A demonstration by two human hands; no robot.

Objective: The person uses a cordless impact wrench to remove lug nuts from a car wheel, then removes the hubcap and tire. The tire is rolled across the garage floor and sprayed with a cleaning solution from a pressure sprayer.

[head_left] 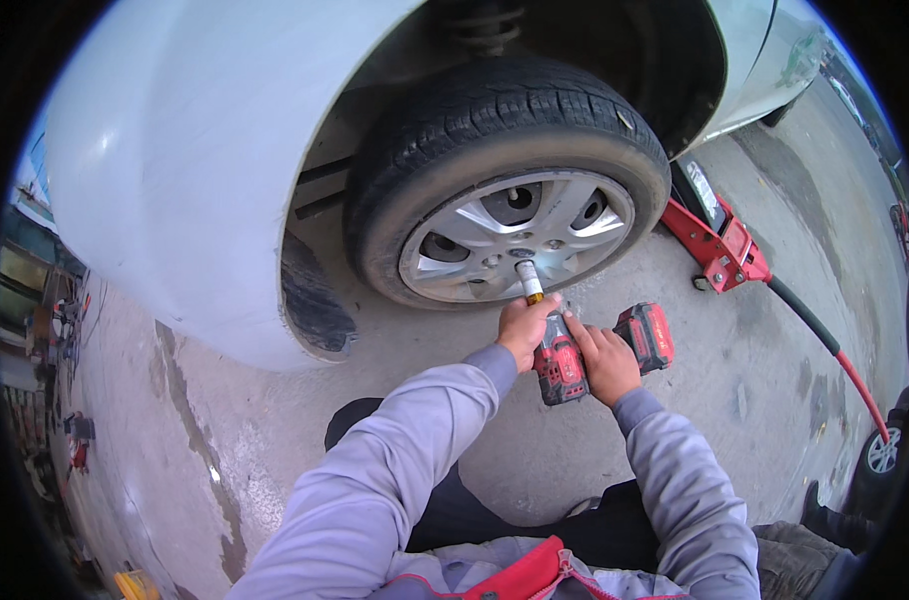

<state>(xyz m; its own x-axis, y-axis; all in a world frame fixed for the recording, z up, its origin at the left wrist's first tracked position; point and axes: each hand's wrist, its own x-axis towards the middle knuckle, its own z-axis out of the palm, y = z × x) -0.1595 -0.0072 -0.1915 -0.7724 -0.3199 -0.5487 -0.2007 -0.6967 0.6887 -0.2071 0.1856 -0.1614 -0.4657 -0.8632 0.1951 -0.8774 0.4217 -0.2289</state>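
Both my hands are on a red and black cordless impact wrench [563, 368] with a battery pack [646, 337] on its handle end. Closed round the tool's front, near the socket, is my left hand [525, 328]. My right hand [607, 358] grips the handle, one finger stretched along the body. A silver and yellow socket [530, 281] on the wrench points into the lower part of a silver wheel [565, 222], just below its centre cap; whether it sits on a nut is hidden. The wheel carries a black tyre [515, 125], set in the car's wheel arch.
A white car body [195, 180] curves over the wheel at the left. To the right, a red floor jack [723, 250] reaches under the car, its long handle [825, 340] slanting outward. Another wheel [883, 452] lies at the far right, near another person's dark-clothed legs [805, 560].
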